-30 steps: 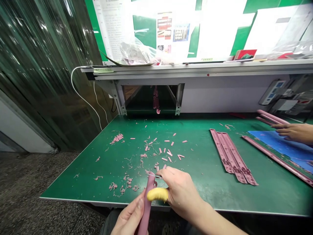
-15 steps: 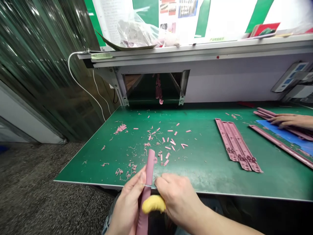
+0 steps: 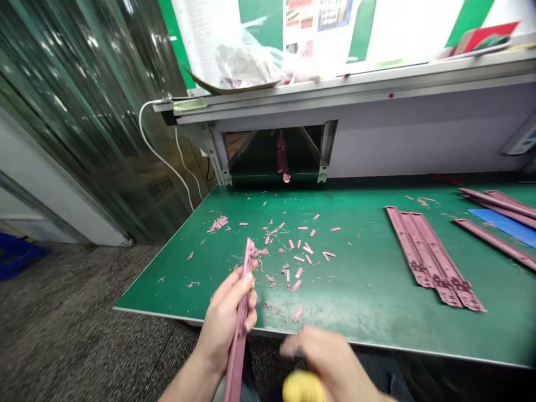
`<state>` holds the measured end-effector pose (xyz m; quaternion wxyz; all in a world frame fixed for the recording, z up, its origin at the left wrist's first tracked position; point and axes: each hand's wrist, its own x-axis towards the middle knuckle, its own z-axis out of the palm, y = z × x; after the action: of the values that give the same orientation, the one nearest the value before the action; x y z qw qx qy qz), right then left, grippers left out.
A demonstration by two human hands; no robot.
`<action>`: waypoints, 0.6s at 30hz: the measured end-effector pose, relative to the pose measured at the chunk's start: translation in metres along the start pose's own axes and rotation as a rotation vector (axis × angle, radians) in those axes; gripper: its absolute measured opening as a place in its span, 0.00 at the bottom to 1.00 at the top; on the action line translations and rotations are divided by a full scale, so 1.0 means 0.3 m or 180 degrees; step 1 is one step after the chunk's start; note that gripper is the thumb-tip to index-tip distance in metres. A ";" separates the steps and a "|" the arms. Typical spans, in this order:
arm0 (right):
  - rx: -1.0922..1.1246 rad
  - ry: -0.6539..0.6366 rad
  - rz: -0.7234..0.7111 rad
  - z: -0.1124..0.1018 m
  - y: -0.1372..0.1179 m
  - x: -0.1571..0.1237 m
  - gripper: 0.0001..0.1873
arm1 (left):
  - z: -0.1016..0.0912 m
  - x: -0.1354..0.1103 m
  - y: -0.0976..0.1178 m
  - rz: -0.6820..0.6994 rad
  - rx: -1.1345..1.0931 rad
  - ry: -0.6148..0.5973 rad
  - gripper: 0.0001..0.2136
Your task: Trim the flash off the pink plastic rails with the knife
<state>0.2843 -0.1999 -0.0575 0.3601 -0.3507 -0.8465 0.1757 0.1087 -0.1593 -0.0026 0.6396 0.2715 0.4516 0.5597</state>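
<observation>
My left hand (image 3: 232, 304) is closed around a long pink plastic strip (image 3: 238, 346), held upright and tilted over the table's front edge. The strip's narrow edge and moulded inner side face me, with a small curl at its top end. To the right and lower, apart from the strip, my right hand (image 3: 329, 357) is blurred by motion. It grips a yellow-handled trimming knife (image 3: 304, 387); the handle shows below the fist, and the blade is too smeared to make out.
Pink offcuts and shavings (image 3: 307, 248) litter the green table (image 3: 355, 301). Three pink strips (image 3: 433, 257) lie side by side at right, with more strips (image 3: 498, 243) beside a blue sheet (image 3: 506, 223). Behind, a chute opening (image 3: 259, 159) holds pink parts. A blue crate (image 3: 17, 254) stands on the floor.
My right hand with the knife has moved down and right, off the strip. The left hand has turned the strip to its inner side. The other person's hand at right has left view.
</observation>
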 end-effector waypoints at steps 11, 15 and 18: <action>-0.0821 0.0064 0.0304 -0.085 0.112 0.215 0.39 | 0.034 -0.126 -0.155 -0.0345 -0.0384 0.0314 0.18; -0.1079 0.0085 0.0256 -0.096 0.089 0.206 0.38 | 0.025 -0.126 -0.150 -0.0372 -0.0637 0.0268 0.13; -0.1119 -0.0043 0.0151 -0.093 0.057 0.186 0.35 | 0.016 -0.117 -0.144 -0.0249 -0.0447 0.0102 0.13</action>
<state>0.2850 -0.1467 -0.0208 0.2833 -0.4270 -0.8580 0.0359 0.1345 -0.2020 -0.0276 0.6712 0.1992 0.4317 0.5688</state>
